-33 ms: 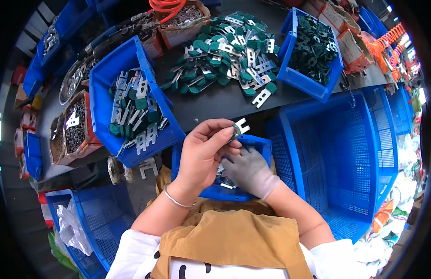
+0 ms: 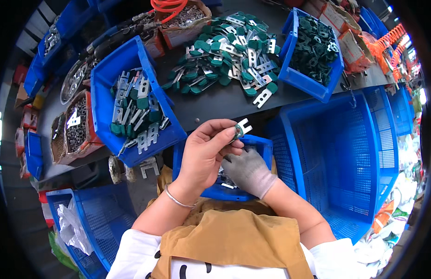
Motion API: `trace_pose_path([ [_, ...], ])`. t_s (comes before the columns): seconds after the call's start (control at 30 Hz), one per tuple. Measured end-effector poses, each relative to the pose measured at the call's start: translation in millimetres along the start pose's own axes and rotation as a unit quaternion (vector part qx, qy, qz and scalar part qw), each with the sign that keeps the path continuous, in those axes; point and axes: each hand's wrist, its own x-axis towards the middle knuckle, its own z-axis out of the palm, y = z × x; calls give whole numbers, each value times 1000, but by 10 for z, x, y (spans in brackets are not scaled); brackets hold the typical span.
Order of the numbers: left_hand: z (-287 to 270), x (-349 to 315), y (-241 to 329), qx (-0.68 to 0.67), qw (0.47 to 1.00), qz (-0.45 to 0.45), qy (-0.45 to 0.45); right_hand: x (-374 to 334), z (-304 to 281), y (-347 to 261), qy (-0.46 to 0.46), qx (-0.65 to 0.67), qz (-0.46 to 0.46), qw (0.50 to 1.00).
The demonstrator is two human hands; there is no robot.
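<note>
Between the thumb and fingers of my bare left hand [image 2: 210,146] is a small flat metal bracket [image 2: 243,127]. Its forked silver end points up to the right, and its green end is partly covered by the fingertips. My right hand [image 2: 248,170], in a grey glove, reaches into a small blue bin [image 2: 215,192] just below. Its fingertips are partly hidden by the left hand and the bin's contents, so their grip does not show. Small metal parts [image 2: 228,181] lie in that bin beside the glove. Beyond the hands, a heap of similar green-ended brackets [image 2: 220,56] covers part of the dark table.
A blue bin [image 2: 98,93] of brackets stands at left, and another blue bin [image 2: 289,76] of dark green parts at far right. Cardboard boxes [image 2: 87,125] hold small metal rings. Large blue crates [image 2: 336,153] stand to the right; another crate [image 2: 104,218] with white plastic is at lower left.
</note>
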Motion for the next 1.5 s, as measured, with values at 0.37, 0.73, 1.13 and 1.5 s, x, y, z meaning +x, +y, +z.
trace_pose_path([
  [0.37, -103, -186, 21, 143, 990, 1, 8, -119, -1035, 542, 145, 305, 91, 937],
  [0.73, -70, -263, -33, 209, 977, -44, -12, -96, -1166, 638, 147, 299, -70, 940],
  [1.13, 165, -372, 1051, 614, 699, 360, 62, 202, -1241, 353, 183, 334, -81, 921],
  [1.5, -599, 380, 2311, 744, 551, 351, 141, 267, -984, 329, 175, 245, -29, 953],
])
